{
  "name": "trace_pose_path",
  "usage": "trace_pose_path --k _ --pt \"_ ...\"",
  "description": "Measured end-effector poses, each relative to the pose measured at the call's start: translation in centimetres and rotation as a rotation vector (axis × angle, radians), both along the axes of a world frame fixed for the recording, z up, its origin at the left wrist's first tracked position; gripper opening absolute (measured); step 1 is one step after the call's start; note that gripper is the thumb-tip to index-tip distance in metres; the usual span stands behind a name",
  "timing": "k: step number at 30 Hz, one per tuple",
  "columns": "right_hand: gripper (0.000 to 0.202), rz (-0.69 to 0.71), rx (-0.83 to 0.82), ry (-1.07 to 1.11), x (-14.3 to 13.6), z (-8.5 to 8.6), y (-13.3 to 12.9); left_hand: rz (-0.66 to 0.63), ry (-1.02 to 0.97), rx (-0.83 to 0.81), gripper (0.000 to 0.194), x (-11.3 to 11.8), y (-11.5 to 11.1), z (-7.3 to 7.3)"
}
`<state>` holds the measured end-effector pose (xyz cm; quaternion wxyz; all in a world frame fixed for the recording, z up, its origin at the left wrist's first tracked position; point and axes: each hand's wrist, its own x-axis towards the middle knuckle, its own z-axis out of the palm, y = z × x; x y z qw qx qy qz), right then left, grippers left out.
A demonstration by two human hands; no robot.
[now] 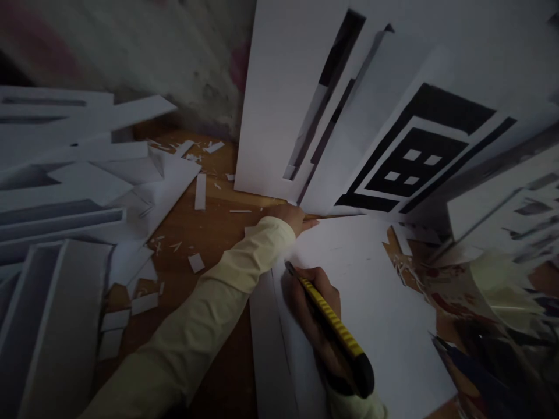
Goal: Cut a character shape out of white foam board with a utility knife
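Observation:
My right hand [321,297] is closed around a yellow and black utility knife [334,320], its tip close to the left part of a large white sheet [384,302] on the table. A long line runs down the sheet's left side, with a narrow white strip [266,343] beyond it. At the sheet's far edge rests my left hand [290,218], one finger stretched out along the white surface; its other fingers are mostly hidden behind the cream sleeve. Whether the blade touches the sheet I cannot tell.
White panels with cut slots and black window-like shapes [419,154] stand upright behind the sheet. White board pieces [74,291] are piled at left. Small scraps [200,192] lie on the brown wooden table [222,215]. A dark pointed tool [454,355] is at the right.

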<state>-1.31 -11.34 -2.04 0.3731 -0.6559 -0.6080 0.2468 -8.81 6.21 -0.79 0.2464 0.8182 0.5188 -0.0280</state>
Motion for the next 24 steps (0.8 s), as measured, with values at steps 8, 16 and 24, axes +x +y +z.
trace_pose_path --k 8,16,24 --pt "0.015 -0.175 0.010 0.124 -0.38 0.27 -1.01 0.001 -0.012 0.005 0.075 0.10 0.06 -0.29" --pt "0.011 -0.138 -0.006 0.122 -0.69 1.08 -0.67 0.007 -0.011 -0.017 0.072 0.09 0.09 -0.22" --pt "0.011 -0.151 -0.015 0.091 -0.42 0.29 -0.44 0.001 0.000 -0.029 0.074 0.03 0.04 0.11"
